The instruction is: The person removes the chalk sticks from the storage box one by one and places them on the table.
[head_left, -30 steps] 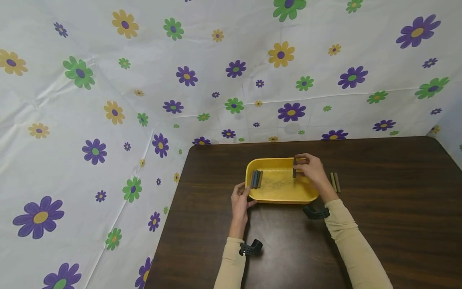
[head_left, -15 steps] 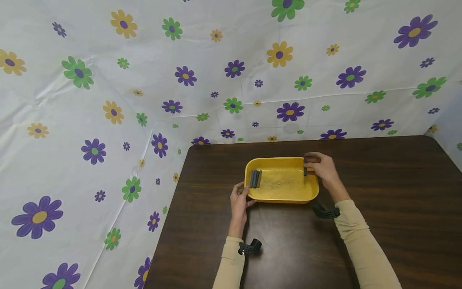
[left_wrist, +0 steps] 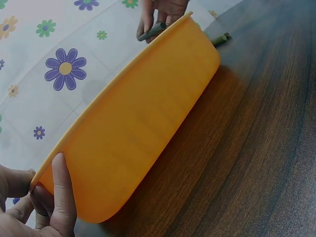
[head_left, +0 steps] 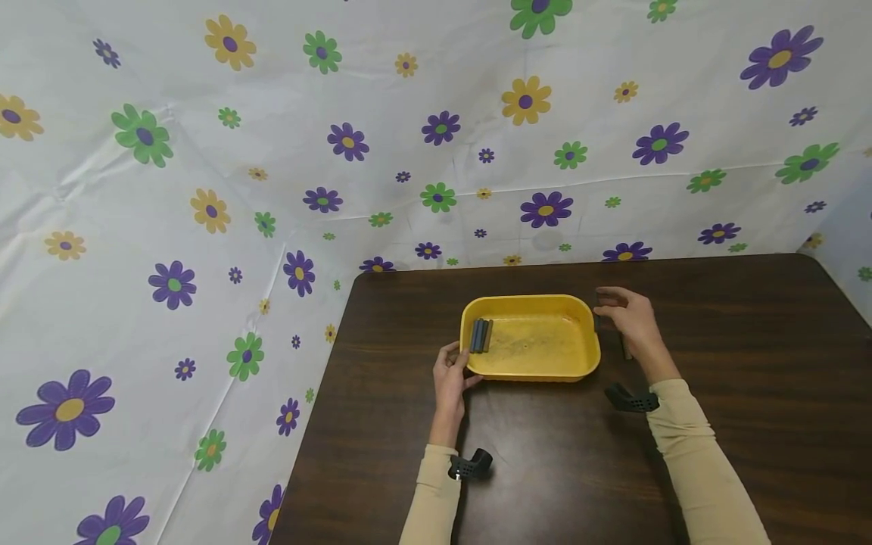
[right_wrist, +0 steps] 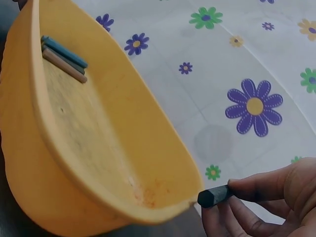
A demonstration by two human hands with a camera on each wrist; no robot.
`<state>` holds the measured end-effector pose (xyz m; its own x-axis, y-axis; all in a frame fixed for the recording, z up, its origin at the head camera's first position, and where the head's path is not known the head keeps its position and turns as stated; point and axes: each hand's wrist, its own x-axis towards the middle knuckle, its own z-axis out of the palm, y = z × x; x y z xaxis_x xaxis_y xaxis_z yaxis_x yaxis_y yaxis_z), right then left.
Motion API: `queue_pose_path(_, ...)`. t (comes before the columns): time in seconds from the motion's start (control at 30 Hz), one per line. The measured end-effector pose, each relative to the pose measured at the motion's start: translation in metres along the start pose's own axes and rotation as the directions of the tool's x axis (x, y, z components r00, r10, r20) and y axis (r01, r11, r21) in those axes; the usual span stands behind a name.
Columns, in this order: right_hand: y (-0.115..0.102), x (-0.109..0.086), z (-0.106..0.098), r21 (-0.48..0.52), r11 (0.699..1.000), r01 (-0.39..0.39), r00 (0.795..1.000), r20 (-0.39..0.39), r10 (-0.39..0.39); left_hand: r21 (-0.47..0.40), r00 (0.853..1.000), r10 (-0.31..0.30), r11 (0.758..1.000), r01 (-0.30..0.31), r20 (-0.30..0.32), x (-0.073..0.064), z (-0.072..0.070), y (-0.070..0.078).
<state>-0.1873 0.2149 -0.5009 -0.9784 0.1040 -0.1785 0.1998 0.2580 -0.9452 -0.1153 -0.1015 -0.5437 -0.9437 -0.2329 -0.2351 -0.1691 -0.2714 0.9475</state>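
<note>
My left hand (head_left: 450, 381) grips the left end of a yellow plastic tray (head_left: 527, 376), pinching its rim between thumb and fingers. Just beyond the tray's right rim, my right hand (head_left: 633, 322) holds a dark hexagonal stick (right_wrist: 212, 197) between thumb and fingertips. The right wrist view shows the stick's flat end near the rim. Inside the tray at the left, several blue, grey and brownish sticks (head_left: 481, 336) lie side by side. Greenish sticks (left_wrist: 220, 39) rest on the table past the tray's right end, partly hidden by the right hand in the head view.
The dark wood table (head_left: 545, 462) runs up to a white flowered sheet (head_left: 381, 91) at the back and left. Each wrist wears a black strapped device, such as the left one (head_left: 470, 465).
My right hand, still holding the dark stick, has moved right from over the tray to outside its right rim. The left hand stays on the tray, which keeps its place.
</note>
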Motion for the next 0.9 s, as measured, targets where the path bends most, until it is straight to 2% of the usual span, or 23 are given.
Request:
queue_pose_path(0.17,-0.005,-0.009,-0.008,-0.001,1.000,0.004,1.000,-0.002,-0.004,-0.002,1.000,0.002,1.000,-0.002,-0.005,0.000,0.000,0.001)
queue_pose_path(0.27,0.001,-0.008,-0.013,-0.005,1.000,0.002,1.000,-0.013,-0.002,-0.005,1.000,0.003,1.000,-0.003,-0.002,-0.001,0.000,0.002)
queue_pose_path(0.33,0.018,0.001,-0.016,-0.008,1.000,-0.001,1.000,-0.031,0.001,-0.008,1.000,0.002,1.000,-0.002,0.001,-0.002,0.000,0.002)
queue_pose_path(0.5,0.085,0.039,-0.027,-0.038,0.999,0.027,0.994,-0.104,-0.031,0.001,1.000,0.001,1.000,-0.001,0.004,-0.002,0.000,0.002)
queue_pose_path(0.57,0.100,0.046,-0.031,-0.064,0.997,0.036,0.991,-0.126,-0.044,0.007,1.000,0.002,1.000,-0.002,-0.001,-0.002,0.001,0.002)
queue_pose_path(0.67,0.093,0.038,-0.035,-0.056,0.998,0.004,0.990,-0.141,-0.012,0.020,1.000,0.015,1.000,-0.015,-0.005,-0.003,0.001,0.002)
queue_pose_path(0.9,0.038,-0.007,-0.039,-0.083,0.996,-0.041,0.992,-0.123,0.031,0.027,0.999,0.032,0.999,-0.032,-0.002,-0.004,0.001,0.002)
